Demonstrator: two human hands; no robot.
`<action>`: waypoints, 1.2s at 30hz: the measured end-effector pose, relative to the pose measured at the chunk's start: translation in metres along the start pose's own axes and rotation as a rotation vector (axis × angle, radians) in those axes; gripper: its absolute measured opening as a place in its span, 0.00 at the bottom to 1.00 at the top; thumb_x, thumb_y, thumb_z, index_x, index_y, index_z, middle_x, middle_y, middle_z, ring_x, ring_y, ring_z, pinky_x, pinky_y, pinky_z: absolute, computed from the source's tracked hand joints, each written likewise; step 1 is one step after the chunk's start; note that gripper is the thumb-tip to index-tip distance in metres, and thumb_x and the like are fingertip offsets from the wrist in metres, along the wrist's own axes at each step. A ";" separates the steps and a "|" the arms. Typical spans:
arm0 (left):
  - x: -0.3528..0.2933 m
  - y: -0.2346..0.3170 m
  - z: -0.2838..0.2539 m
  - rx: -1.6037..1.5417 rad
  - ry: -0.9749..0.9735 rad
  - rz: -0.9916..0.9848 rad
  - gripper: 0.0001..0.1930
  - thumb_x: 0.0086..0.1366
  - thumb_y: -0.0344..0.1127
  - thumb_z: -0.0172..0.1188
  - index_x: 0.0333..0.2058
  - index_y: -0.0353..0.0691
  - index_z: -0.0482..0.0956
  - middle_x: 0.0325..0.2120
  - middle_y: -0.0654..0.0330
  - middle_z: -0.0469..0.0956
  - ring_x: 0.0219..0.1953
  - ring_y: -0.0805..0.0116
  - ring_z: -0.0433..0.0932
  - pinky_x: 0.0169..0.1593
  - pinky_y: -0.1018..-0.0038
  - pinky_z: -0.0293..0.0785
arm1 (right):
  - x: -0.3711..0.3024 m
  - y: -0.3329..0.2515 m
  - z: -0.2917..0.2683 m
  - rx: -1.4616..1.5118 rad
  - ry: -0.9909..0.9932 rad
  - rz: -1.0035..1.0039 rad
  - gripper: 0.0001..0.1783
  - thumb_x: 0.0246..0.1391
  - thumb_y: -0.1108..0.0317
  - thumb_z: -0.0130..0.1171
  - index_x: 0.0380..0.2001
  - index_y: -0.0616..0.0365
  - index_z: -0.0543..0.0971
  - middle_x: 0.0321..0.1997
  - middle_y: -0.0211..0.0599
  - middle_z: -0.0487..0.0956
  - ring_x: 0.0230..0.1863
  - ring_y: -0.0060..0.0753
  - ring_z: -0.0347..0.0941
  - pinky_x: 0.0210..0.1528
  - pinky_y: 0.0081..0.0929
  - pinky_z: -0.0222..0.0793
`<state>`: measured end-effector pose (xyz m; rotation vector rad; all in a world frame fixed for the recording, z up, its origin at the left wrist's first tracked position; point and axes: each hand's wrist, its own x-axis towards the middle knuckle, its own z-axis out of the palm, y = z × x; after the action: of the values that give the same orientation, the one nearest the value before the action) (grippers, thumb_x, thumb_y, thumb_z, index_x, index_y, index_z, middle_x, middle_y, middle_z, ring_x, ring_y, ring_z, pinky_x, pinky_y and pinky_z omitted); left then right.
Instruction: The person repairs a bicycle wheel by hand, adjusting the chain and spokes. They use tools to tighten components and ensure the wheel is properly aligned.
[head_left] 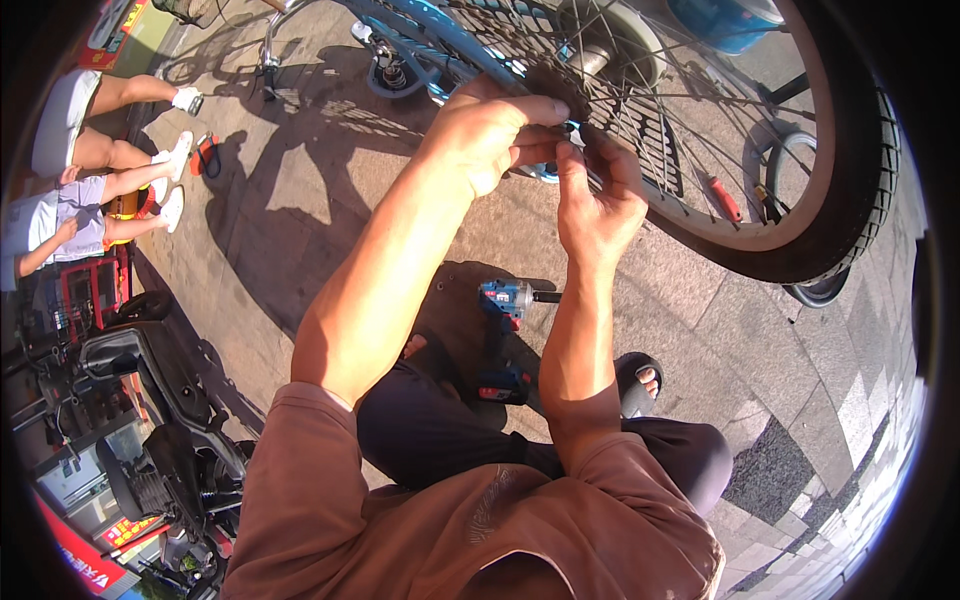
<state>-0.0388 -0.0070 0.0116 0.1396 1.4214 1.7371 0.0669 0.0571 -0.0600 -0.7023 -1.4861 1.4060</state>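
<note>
left hand (490, 135) — fingers pinched at wheel hub (600, 55) | right hand (595, 205) — pinching small part, unclear | bicycle wheel (800, 235) upright, axle roughly horizontal

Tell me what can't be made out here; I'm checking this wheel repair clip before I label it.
Head view only:
- Small part pinched at the bicycle wheel hub: hidden by the left hand and right hand.
- Bike frame: cut off by the top edge.
- Power drill on the pavement: partly in shadow behind the right forearm.
- Red-handled tool: its tip is too small behind the spokes.
</note>
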 end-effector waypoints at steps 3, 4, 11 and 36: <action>0.001 -0.002 0.000 0.029 0.020 0.020 0.12 0.59 0.27 0.63 0.42 0.32 0.79 0.35 0.51 0.81 0.36 0.56 0.82 0.40 0.63 0.82 | -0.015 0.009 -0.008 0.173 0.095 -0.008 0.10 0.53 0.75 0.63 0.38 0.65 0.77 0.40 0.41 0.80 0.40 0.28 0.76 0.45 0.23 0.71; 0.001 -0.003 -0.001 0.051 0.019 0.041 0.12 0.59 0.27 0.63 0.42 0.32 0.79 0.35 0.52 0.82 0.36 0.56 0.82 0.40 0.64 0.82 | -0.023 0.014 -0.009 0.273 0.145 0.010 0.09 0.55 0.75 0.62 0.39 0.66 0.77 0.40 0.41 0.80 0.40 0.27 0.76 0.45 0.22 0.70; 0.006 -0.006 -0.001 -0.002 0.024 0.048 0.08 0.54 0.22 0.66 0.34 0.35 0.81 0.30 0.54 0.83 0.30 0.60 0.83 0.37 0.62 0.83 | -0.129 0.087 -0.006 -0.284 -0.471 0.153 0.08 0.54 0.72 0.59 0.37 0.63 0.79 0.32 0.44 0.81 0.31 0.33 0.78 0.35 0.27 0.73; 0.008 -0.002 -0.013 0.042 -0.059 0.016 0.11 0.60 0.25 0.62 0.42 0.37 0.79 0.36 0.55 0.81 0.39 0.55 0.82 0.45 0.59 0.79 | -0.117 0.101 0.003 0.923 -0.262 0.740 0.11 0.56 0.82 0.59 0.40 0.54 0.76 0.35 0.33 0.79 0.37 0.27 0.75 0.41 0.28 0.75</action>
<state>-0.0500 -0.0115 0.0022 0.2232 1.4179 1.7031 0.0914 -0.0299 -0.1858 -0.4717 -0.5688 2.5596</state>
